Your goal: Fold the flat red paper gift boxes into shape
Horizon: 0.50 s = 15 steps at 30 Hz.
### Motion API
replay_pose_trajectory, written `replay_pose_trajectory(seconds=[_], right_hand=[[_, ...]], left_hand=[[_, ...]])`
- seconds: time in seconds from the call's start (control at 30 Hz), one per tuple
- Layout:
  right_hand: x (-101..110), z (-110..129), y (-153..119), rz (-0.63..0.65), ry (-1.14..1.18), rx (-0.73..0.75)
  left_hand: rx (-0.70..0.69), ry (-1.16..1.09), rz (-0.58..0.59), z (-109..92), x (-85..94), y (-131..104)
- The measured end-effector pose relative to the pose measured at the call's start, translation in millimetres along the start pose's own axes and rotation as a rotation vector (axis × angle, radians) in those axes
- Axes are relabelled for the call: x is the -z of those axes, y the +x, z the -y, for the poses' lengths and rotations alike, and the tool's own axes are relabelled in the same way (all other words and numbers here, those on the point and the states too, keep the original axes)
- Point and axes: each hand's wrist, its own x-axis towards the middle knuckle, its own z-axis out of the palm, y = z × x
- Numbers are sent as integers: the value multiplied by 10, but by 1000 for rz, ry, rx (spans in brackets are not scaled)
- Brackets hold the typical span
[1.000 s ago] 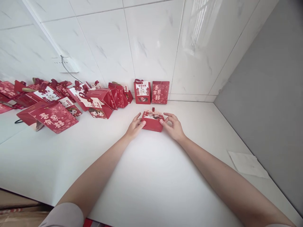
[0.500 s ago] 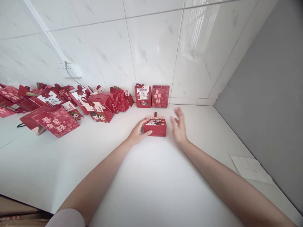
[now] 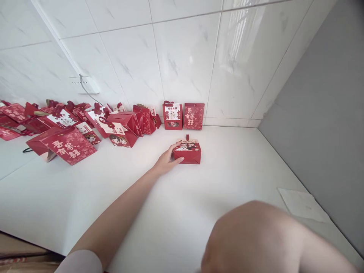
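A small red gift box [image 3: 187,156] with a printed couple on its front and a narrow dark tab on top lies on the white table [image 3: 176,212]. My left hand [image 3: 167,159] grips its left side, thumb across the near lower face and fingers behind the far edge. Close to the camera at lower right is my right hand [image 3: 247,239], large and smeared by motion. Its fingers are hidden, and it is well apart from the box.
Against the tiled wall stand a red box with a white label [image 3: 172,117] and a plain-fronted red box [image 3: 193,116]. Several red gift boxes [image 3: 122,129] crowd the left. A white sheet [image 3: 303,204] lies at right, near a grey panel [image 3: 321,106]. A wall socket [image 3: 84,85] has a cable.
My right hand has pulled back from beside the box toward the camera at lower right. My left hand keeps its hold, and the box has stayed in place.
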Motion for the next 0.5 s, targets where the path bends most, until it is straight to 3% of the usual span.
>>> replay_pose_trajectory(seconds=[0.07, 0.1, 0.17, 0.2, 0.23, 0.3, 0.37, 0.43, 0.5], right_hand=[[145, 44, -133, -38, 11, 13], [240, 5, -228, -246, 36, 27], [435, -166, -462, -934, 100, 93], [525, -284, -597, -1182, 111, 70], [605, -415, -736, -1352, 113, 29], [733, -703, -984, -1517, 162, -85], [807, -1018, -1099, -1565, 134, -221], [797, -1346, -988, -1670, 182, -303], [673, -1652, -646, -1782, 376, -418]], left_hand=[[0, 27, -6, 18, -3, 6], [-4, 34, -9, 26, -6, 7], [-26, 26, -16, 38, -13, 8], [-41, 15, -20, 42, -16, 7], [-51, 4, -25, 45, -18, 6], [-51, -5, -26, 51, -20, 4], [-39, -4, -24, 56, -22, 4], [-30, 3, -22, 60, -25, 4], [-31, 21, -22, 58, -25, -5]])
